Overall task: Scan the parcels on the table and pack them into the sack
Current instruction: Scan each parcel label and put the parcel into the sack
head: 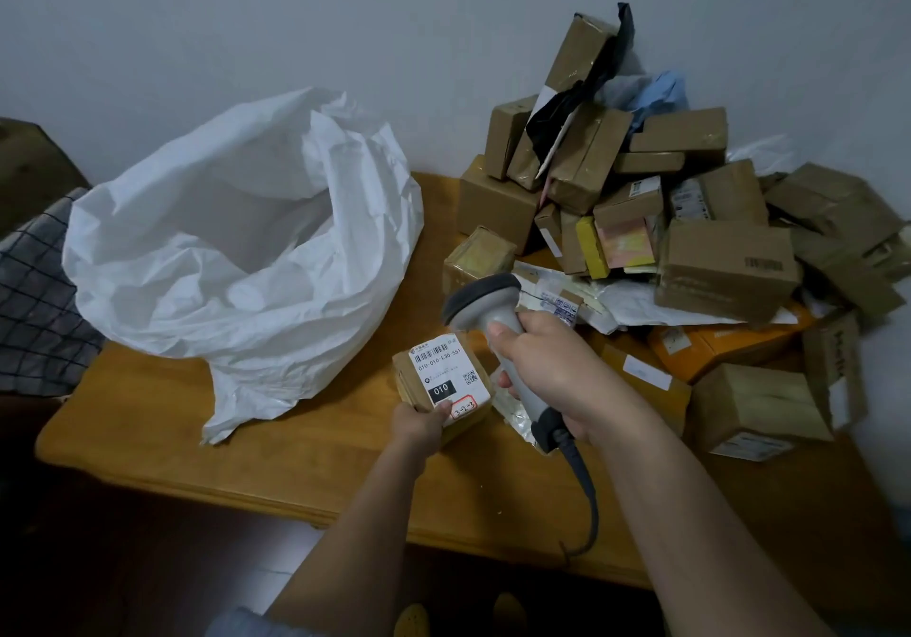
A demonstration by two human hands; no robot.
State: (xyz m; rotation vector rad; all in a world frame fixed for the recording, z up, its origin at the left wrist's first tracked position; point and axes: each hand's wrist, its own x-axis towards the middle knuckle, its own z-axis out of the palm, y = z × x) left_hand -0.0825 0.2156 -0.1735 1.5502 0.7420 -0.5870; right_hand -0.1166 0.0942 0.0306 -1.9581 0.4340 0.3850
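Item: parcel [446,382], gripped in our left hand [421,422] above the table [305,464], label up so the scanner [498,321], clasped in our right hand [542,365], can read it; sack [236,252] gapes nearby; pile [690,242] waits behind

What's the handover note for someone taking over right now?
Left hand: holds a small parcel, label up, above the table.
Right hand: grips the scanner, head over the label.
Sack: open, on the table's left; no parcel visible inside.
Pile: many parcels at the right.
Done: nothing visibly packed.
Left: finish this scan, drop the parcel in the sack, then work through the pile.
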